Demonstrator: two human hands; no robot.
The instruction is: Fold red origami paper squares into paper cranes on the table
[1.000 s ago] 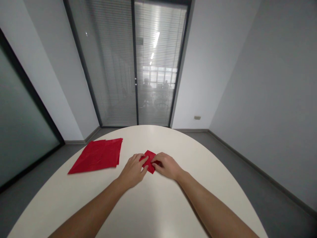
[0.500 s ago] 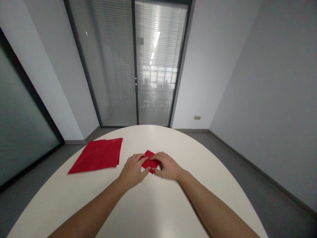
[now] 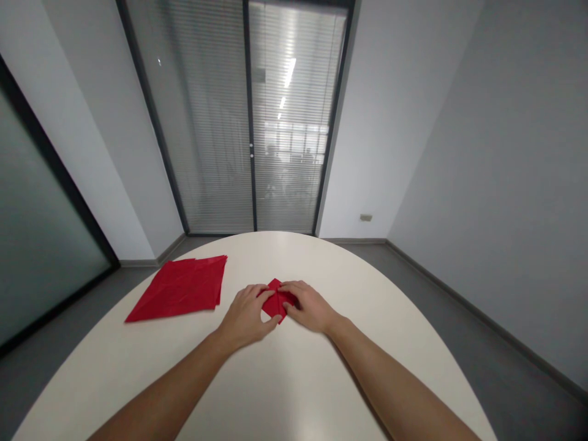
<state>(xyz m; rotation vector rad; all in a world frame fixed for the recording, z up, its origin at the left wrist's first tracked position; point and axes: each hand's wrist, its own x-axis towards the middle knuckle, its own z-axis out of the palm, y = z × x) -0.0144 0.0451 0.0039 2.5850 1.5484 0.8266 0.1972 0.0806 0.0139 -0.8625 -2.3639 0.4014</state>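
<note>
A small diamond-shaped piece of folded red paper [image 3: 274, 304] lies on the white table between my hands, with a crease running down its middle. My left hand [image 3: 244, 315] grips its left side, fingertips at the upper left edge and thumb near the bottom corner. From the other side my right hand [image 3: 313, 308] bends over the paper, fingertips near its upper middle and thumb on its lower right part. The right corner is partly hidden under my right hand.
A stack of larger red paper sheets [image 3: 181, 288] lies on the left part of the round white table [image 3: 294, 380]. Beyond the table's far edge stand a glass partition with blinds [image 3: 289, 184] and grey walls.
My right thumb has shifted up and inward onto the paper, whose lower right edge now looks folded in toward the middle crease. My left hand has barely moved.
</note>
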